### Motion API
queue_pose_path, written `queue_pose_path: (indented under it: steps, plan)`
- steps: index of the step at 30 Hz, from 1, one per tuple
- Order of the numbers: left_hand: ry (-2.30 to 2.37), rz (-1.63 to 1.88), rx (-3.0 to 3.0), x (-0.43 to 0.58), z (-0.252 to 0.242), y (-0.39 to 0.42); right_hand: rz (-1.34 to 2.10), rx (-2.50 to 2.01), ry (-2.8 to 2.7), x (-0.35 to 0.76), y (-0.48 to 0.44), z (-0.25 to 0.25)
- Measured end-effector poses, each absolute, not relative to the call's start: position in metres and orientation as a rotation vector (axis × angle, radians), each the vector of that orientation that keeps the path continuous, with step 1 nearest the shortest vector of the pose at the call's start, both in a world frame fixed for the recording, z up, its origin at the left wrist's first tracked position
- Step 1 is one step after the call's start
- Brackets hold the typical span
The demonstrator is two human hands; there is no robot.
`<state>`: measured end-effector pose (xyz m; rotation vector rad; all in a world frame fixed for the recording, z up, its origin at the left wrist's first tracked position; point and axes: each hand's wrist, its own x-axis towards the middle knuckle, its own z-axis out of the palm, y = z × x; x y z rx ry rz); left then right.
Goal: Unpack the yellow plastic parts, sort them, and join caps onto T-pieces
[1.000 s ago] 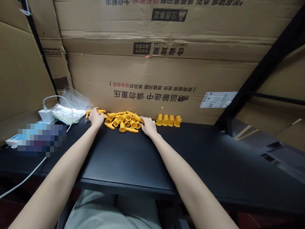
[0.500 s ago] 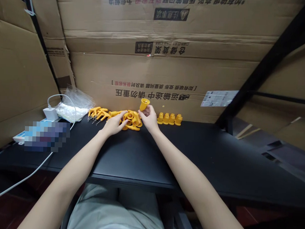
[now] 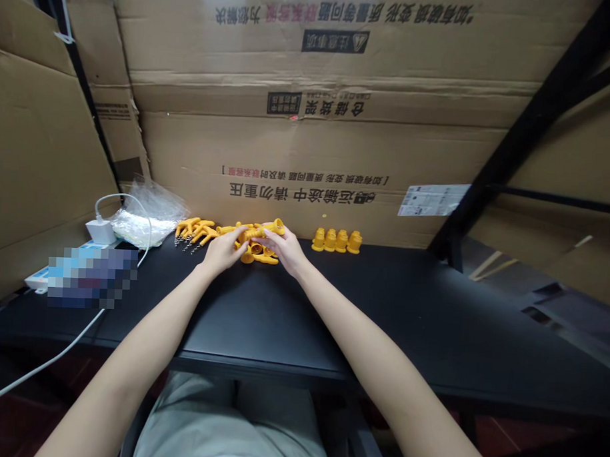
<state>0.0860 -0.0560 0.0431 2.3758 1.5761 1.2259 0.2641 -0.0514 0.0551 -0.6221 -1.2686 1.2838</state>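
Observation:
Over a pile of yellow plastic parts (image 3: 257,249), my two hands are close together. My right hand (image 3: 288,251) is closed on a yellow plastic cup (image 3: 274,226), which tilts with its round open mouth up to the right. My left hand (image 3: 223,250) has its thumb and fingers around a yellow plastic piece (image 3: 246,236) at the cup's narrow end; whether the two parts touch is unclear. Left of the pile lie yellow handles with metal corkscrew spirals (image 3: 197,230). To the right, several yellow cups (image 3: 335,241) stand mouth down in a row.
Cardboard (image 3: 298,145) walls the back of the black table (image 3: 262,314). At the left are clear plastic bags (image 3: 148,213), a white charger (image 3: 101,232) with a cable, a power strip (image 3: 37,279) and a blurred-out item (image 3: 90,278). A black metal post (image 3: 513,142) rises at the right.
My right hand has brought the cup down and left, from above the pile to beside my left hand. The cup has turned from upright to tilted. My left fingers have closed on a yellow piece.

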Motion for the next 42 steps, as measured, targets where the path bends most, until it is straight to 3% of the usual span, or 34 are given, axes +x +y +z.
queue_pose_path:
  steps: [8,16,29,42]
  plan:
    - [2.004,1.083,2.407,0.083,0.056,-0.063,1.097,-0.866,-1.33,0.275,-0.046,0.058]
    - [2.1,0.902,2.481,0.075,0.058,-0.061,1.091,-0.893,-1.606,0.286,-0.037,0.053]
    - [2.011,0.929,2.492,0.074,0.056,-0.059,-0.303,-0.957,-2.227,0.304,-0.041,0.048]
    - [1.91,0.908,2.611,0.088,0.052,-0.063,-0.553,-1.1,-2.308,0.287,-0.048,0.045]
